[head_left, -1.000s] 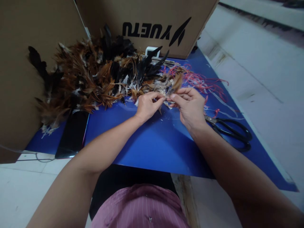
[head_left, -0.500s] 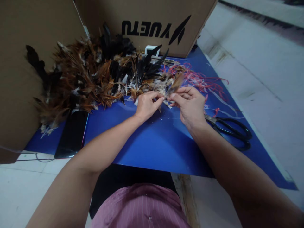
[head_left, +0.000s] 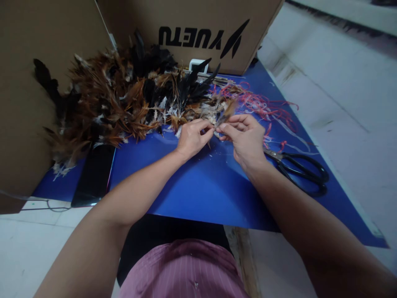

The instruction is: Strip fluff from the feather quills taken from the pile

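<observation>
Thumb and fingers of my right hand (head_left: 246,134) pinch a brown-grey feather (head_left: 228,111) near its base, its tip pointing up. My left hand (head_left: 196,138) is closed in a pinch at the same base, its fingertips almost touching those of the right. Exactly what lies between the left fingertips is too small to make out. Just behind both hands is the right end of a large pile of brown, black and white feathers (head_left: 124,95). Black-handled scissors (head_left: 297,167) lie beside my right wrist, their blades partly hidden beneath it.
A tangle of red and white strings (head_left: 257,99) lies on the blue table (head_left: 192,186) at the right. A printed cardboard box (head_left: 192,16) stands behind, and another cardboard panel (head_left: 37,25) at the left. A dark phone-like slab (head_left: 94,176) rests by the left front edge.
My right hand has shifted slightly left, closer to the left fingertips, and the feather has tilted a little with it. The left hand stays nearly still.
</observation>
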### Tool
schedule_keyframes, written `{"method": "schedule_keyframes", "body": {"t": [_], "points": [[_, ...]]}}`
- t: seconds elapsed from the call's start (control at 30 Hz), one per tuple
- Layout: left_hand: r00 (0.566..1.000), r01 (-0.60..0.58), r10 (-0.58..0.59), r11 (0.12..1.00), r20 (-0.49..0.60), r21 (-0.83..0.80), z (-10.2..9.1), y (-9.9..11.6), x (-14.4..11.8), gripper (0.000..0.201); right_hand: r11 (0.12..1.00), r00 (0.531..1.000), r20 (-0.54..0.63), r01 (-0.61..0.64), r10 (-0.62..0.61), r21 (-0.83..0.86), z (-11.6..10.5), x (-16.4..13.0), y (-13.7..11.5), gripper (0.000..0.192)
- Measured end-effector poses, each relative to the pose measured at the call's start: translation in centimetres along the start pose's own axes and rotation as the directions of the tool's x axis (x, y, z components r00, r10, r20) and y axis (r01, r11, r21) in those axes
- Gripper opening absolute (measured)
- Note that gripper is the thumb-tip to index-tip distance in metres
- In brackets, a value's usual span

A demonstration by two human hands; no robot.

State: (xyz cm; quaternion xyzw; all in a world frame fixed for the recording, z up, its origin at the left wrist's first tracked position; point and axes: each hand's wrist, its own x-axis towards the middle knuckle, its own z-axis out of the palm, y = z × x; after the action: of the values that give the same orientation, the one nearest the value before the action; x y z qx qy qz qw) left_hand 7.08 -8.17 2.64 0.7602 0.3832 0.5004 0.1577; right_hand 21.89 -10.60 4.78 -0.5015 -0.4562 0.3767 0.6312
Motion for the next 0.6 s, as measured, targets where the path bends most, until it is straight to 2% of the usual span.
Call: {"method": "schedule_keyframes", "body": {"t": [0.37,0.47,0.6], "points": [[0.999,-0.028,0.028,1.000,-0.036,-0.011,0.25,-0.58,0.03,0.013,0.997,0.997,-0.002,0.078,-0.078,0.014,0.23,0.02,0.32,0.027],[0.999,0.019,-0.021,0.998,-0.031,-0.060,0.18,-0.39,0.10,0.013,0.994,0.994,0.010,0.110,-0.110,0.015,0.19,-0.05,0.36,0.026],[0.984,0.170,-0.176,0.963,-0.013,-0.210,0.08,-0.13,0.26,0.012,0.985,0.984,0.055,0.171,-0.169,-0.031,0.07,-0.26,0.28,0.027]]}}
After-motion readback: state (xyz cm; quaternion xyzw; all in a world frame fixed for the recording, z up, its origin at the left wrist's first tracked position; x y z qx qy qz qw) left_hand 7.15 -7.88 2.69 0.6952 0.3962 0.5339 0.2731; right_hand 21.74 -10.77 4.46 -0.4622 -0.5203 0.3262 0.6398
